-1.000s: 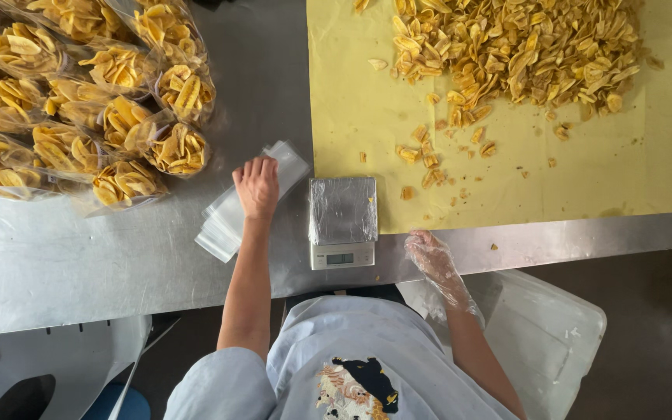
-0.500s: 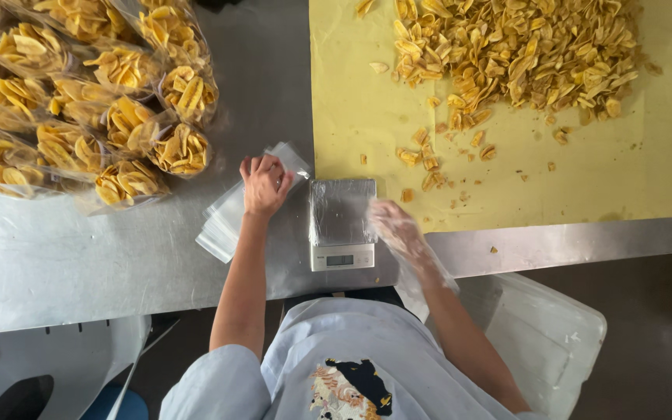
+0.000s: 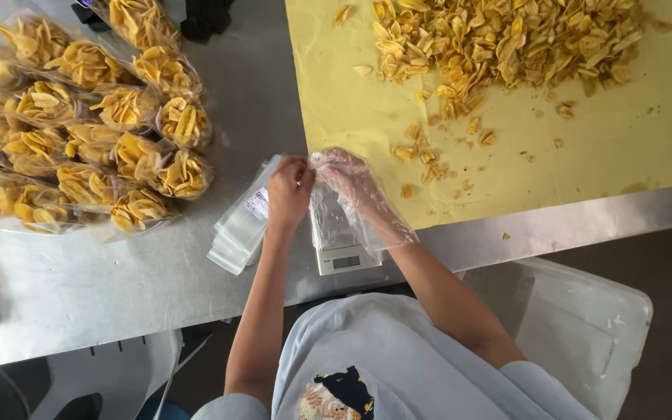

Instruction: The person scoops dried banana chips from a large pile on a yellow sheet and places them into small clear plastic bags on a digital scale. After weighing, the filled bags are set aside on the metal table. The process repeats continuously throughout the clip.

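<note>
A flat stack of empty clear bags (image 3: pixel 241 225), one showing a small label, lies on the steel table (image 3: pixel 79 288) just left of a small digital scale (image 3: pixel 341 247). Further left sits a heap of filled clear packets of yellow chips (image 3: pixel 95 132) (too overlapped to count). One yellow sheet (image 3: pixel 585 148) carries one loose pile of chips (image 3: pixel 499 43). Both forearms reach forward, the hands meeting above the scale. The bare left hand (image 3: pixel 288 190) and the plastic-gloved right hand (image 3: pixel 345 175) pinch one clear bag (image 3: pixel 327 208), fingers together on its top edge.
</note>
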